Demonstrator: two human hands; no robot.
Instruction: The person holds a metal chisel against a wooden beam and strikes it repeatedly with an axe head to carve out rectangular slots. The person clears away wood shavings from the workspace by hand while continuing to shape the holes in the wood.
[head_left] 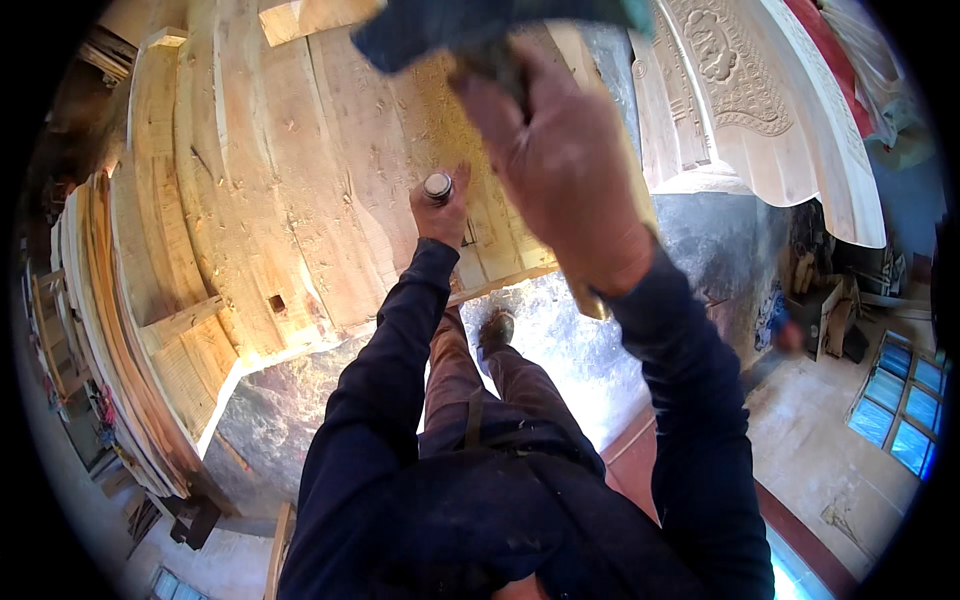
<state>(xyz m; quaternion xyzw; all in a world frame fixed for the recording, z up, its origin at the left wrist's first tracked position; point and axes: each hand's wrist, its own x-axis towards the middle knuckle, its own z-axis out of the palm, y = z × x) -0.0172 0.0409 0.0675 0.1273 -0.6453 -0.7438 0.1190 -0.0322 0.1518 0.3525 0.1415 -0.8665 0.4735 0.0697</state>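
My left hand [440, 213] is closed around an upright chisel with its round, metal-ringed handle end [437, 186] facing up. Its blade is hidden beneath the fist, which is low over a long wooden plank [365, 190]. Close to that hand is a small dark slot [468, 235] in the wood. My right hand [565, 165] is raised higher and nearer the camera, wrapped around the handle of a hammer. The dark, wide hammer head [500, 22] is blurred and partly cut off by the top edge, up and to the right of the chisel.
Several planks lie side by side, with a square hole [278, 302] in one. Carved pale wooden panels [735, 85] are at the upper right. Stacked boards [110, 330] line the left. A wood block [315, 18] sits at the top. My shoe [497, 328] shows below the planks' edge.
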